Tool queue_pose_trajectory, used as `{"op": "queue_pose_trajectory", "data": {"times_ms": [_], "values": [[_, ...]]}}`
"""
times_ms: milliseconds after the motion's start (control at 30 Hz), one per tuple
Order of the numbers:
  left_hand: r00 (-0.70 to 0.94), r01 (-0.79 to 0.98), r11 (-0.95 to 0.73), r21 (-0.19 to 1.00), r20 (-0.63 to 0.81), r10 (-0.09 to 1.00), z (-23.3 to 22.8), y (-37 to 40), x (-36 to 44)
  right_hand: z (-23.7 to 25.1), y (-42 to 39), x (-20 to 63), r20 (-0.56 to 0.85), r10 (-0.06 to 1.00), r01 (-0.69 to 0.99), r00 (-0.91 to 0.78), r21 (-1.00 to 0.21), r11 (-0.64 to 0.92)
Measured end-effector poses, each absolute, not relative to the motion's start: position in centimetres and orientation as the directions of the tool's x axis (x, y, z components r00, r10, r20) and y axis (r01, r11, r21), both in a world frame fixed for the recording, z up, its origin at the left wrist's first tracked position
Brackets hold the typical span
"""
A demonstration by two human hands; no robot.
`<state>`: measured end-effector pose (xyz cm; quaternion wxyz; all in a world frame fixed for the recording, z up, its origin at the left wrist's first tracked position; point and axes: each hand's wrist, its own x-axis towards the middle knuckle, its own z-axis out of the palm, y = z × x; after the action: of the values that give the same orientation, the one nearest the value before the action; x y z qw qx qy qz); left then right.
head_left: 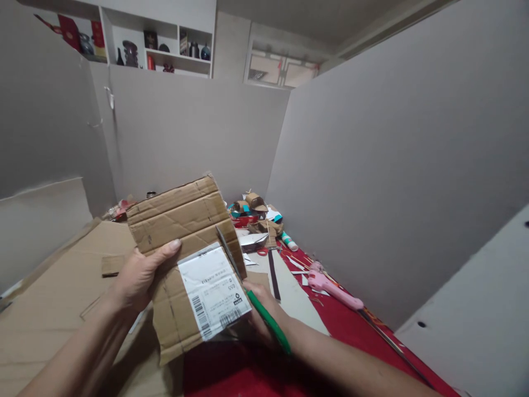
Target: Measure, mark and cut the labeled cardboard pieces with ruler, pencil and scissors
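Observation:
My left hand grips a piece of corrugated cardboard by its left side, thumb on top and the other fingers hidden behind. A white printed label with barcodes is stuck on the cardboard's lower right. My right hand is closed on green-handled scissors, partly hidden behind the handle. One blade lies across the cardboard's face beside the label, with the cardboard between the blades. A strip along the right edge stands partly cut from the rest.
A large cardboard sheet covers the left of the red cloth. Along the right lies a pink glue gun. Cardboard scraps, paper and a dark strip are scattered at the back. Grey partitions enclose the table.

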<state>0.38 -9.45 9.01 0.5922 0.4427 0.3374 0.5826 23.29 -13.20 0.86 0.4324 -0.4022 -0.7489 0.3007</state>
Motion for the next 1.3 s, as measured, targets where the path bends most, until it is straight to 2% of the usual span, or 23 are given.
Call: {"op": "queue_pose_trajectory", "data": {"times_ms": [433,667,1067,1300], "values": [[0.064,-0.353,-0.095,0.931,0.126,0.990,8.6,-9.2,0.4,1.9,-14.2,23.1,0.449,0.831,0.314,-0.328,-0.778,0.545],[0.075,-0.363,-0.088,0.928,0.123,0.990,8.9,-9.6,0.5,2.1,-14.6,22.4,0.438,0.851,0.218,-0.289,-0.836,0.504],[0.092,-0.390,-0.056,0.919,0.099,0.991,8.5,-9.5,0.8,0.5,-12.9,23.7,0.518,0.792,0.306,-0.323,-0.735,0.605],[0.061,-0.338,-0.114,0.934,0.143,0.988,8.5,-9.6,0.4,1.2,-13.4,23.5,0.425,0.821,0.352,-0.382,-0.754,0.554]]}}
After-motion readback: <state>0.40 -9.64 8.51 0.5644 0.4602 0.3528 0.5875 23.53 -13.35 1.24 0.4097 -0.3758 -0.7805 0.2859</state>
